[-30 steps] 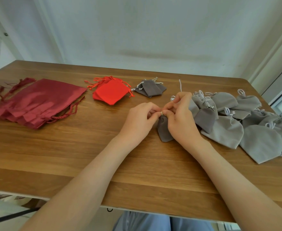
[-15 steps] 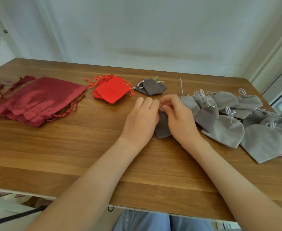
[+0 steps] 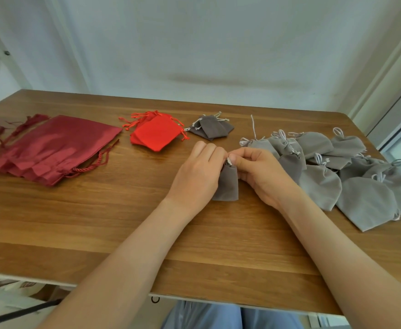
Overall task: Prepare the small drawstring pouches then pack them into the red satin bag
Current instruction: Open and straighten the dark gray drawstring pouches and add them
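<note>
Fingers of our right hand curl and pinch the neck of a grey pouch lying on the table. Our left hand grips the same neck, hiding its fingertips and most of the cord. Our red satin bag lies well apart, at the far left.

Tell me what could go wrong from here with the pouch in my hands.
1. The left hand and right hand pinch the pouch at its mouth, by the cord. A hard tug might knot the cord or pull it out.
2. The right hand lies right beside the grey pile. A sweep could drag some toward the table edge near them.
3. The satin bags lie stacked at far left, so you may grab several.
</note>
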Motion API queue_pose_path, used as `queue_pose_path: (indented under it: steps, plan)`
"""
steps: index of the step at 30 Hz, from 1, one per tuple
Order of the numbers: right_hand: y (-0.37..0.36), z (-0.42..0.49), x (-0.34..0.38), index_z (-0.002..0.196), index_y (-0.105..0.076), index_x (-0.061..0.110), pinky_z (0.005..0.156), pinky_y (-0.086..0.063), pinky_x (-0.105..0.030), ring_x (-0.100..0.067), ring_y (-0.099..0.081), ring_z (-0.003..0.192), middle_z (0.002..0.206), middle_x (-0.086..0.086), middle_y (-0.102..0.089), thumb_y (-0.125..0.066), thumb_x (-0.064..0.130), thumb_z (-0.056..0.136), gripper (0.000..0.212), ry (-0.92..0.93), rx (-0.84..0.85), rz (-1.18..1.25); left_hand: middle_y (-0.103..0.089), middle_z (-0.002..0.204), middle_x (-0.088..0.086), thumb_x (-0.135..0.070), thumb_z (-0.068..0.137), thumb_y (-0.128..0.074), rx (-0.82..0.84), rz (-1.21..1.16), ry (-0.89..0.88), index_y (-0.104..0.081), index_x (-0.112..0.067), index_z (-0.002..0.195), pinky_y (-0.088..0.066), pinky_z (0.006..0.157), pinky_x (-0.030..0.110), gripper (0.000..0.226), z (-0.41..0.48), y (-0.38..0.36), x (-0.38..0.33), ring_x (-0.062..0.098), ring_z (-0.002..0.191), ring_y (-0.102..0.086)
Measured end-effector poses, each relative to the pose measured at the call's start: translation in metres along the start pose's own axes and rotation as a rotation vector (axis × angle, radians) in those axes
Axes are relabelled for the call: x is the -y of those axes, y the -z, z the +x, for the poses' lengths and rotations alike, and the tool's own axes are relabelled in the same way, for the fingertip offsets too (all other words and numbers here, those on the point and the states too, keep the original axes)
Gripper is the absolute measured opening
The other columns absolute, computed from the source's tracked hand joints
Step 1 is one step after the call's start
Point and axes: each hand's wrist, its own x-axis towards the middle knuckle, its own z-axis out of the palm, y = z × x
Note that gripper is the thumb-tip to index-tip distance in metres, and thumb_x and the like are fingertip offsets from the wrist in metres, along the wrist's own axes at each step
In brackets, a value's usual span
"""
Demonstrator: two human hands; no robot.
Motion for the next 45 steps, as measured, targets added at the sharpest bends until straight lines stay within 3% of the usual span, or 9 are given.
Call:
queue_pose_path:
  steps: [8, 14, 17, 20, 23, 27, 33, 40, 45]
  plan:
    - [-0.001, 0.000, -0.001, 0.085, -0.065, 0.008, 0.067, -0.054, -0.023, -0.010, -0.064, 0.072, 0.074, 0.000, -0.069, -0.051, 0.008, 0.094, 0.017, -0.011, 0.032, 0.023, -0.059, 0.083, 0.010, 0.005, 0.084, -0.059, -0.010, 0.044, -0.036, -0.063, -0.003, 0.087, -0.042, 0.070, 0.034, 0.010, -0.001, -0.003, 0.002, 0.025, 0.079, -0.049]
    - [-0.002, 0.001, -0.005, 0.081, -0.059, 0.012, 0.067, -0.049, -0.024, -0.011, -0.059, 0.071, 0.075, 0.000, -0.063, -0.049, 0.012, 0.096, 0.018, 0.028, -0.005, -0.041, -0.062, 0.083, 0.009, 0.000, 0.090, -0.052, -0.062, -0.079, -0.013, -0.065, -0.002, 0.090, -0.042, 0.072, 0.034, 0.013, 0.001, -0.002, 0.000, 0.025, 0.078, -0.050]
    - [-0.003, 0.001, -0.007, 0.079, -0.057, 0.015, 0.067, -0.044, -0.026, -0.012, -0.055, 0.072, 0.075, 0.000, -0.060, -0.048, 0.014, 0.097, 0.020, 0.065, 0.004, -0.066, -0.061, 0.086, 0.005, -0.009, 0.091, -0.052, -0.094, -0.251, 0.138, -0.063, -0.004, 0.093, -0.038, 0.076, 0.024, 0.013, 0.005, 0.000, -0.005, 0.018, 0.084, -0.047]
    - [-0.004, 0.002, -0.006, 0.080, -0.054, 0.015, 0.066, -0.044, -0.026, -0.012, -0.054, 0.071, 0.076, -0.001, -0.058, -0.047, 0.013, 0.098, 0.019, 0.112, 0.022, -0.022, -0.052, 0.093, -0.005, -0.023, 0.087, -0.065, -0.125, -0.417, 0.488, -0.056, -0.014, 0.103, -0.036, 0.076, 0.020, 0.020, 0.007, 0.001, -0.006, 0.014, 0.091, -0.046]
    - [-0.004, 0.002, -0.007, 0.082, -0.055, 0.014, 0.065, -0.046, -0.026, -0.012, -0.056, 0.071, 0.077, -0.001, -0.060, -0.048, 0.013, 0.098, 0.017, 0.143, 0.011, -0.043, -0.045, 0.095, -0.003, -0.034, 0.081, -0.071, -0.147, -0.335, 0.643, -0.055, -0.015, 0.089, -0.026, 0.072, 0.015, 0.027, 0.008, -0.001, -0.004, 0.013, 0.093, -0.037]
    - [-0.005, 0.002, -0.010, 0.084, -0.055, 0.014, 0.063, -0.044, -0.022, -0.007, -0.053, 0.069, 0.077, 0.002, -0.058, -0.047, 0.014, 0.099, 0.017, 0.169, -0.041, -0.130, -0.045, 0.097, -0.005, -0.025, 0.086, -0.066, -0.122, -0.334, 0.517, -0.066, -0.015, 0.086, -0.029, 0.078, 0.004, 0.010, 0.005, -0.004, -0.006, 0.012, 0.095, -0.040]
    - [-0.006, 0.001, -0.010, 0.083, -0.055, 0.015, 0.063, -0.041, -0.021, -0.007, -0.049, 0.070, 0.077, 0.001, -0.055, -0.046, 0.012, 0.099, 0.018, 0.186, -0.109, -0.200, -0.055, 0.094, 0.001, -0.032, 0.090, -0.050, -0.139, -0.275, 0.360, -0.066, -0.011, 0.093, -0.031, 0.074, 0.014, 0.027, 0.003, -0.007, -0.005, 0.010, 0.090, -0.042]
    - [-0.006, 0.003, -0.011, 0.074, -0.055, 0.020, 0.066, -0.041, -0.026, -0.013, -0.049, 0.075, 0.076, 0.002, -0.055, -0.046, 0.008, 0.097, 0.027, 0.095, -0.107, -0.050, -0.055, 0.083, 0.007, -0.020, 0.092, -0.048, -0.139, -0.190, 0.234, -0.060, -0.007, 0.081, -0.035, 0.071, 0.024, 0.021, 0.004, -0.009, -0.004, 0.016, 0.081, -0.041]
    - [-0.004, 0.005, -0.012, 0.070, -0.049, 0.020, 0.058, -0.037, -0.022, -0.009, -0.044, 0.064, 0.066, 0.005, -0.048, -0.042, 0.005, 0.098, 0.033, 0.058, -0.182, -0.009, -0.052, 0.082, 0.011, -0.014, 0.094, -0.042, -0.107, -0.085, 0.134, -0.057, -0.005, 0.079, -0.035, 0.069, 0.031, 0.023, 0.004, -0.007, -0.005, 0.019, 0.078, -0.037]
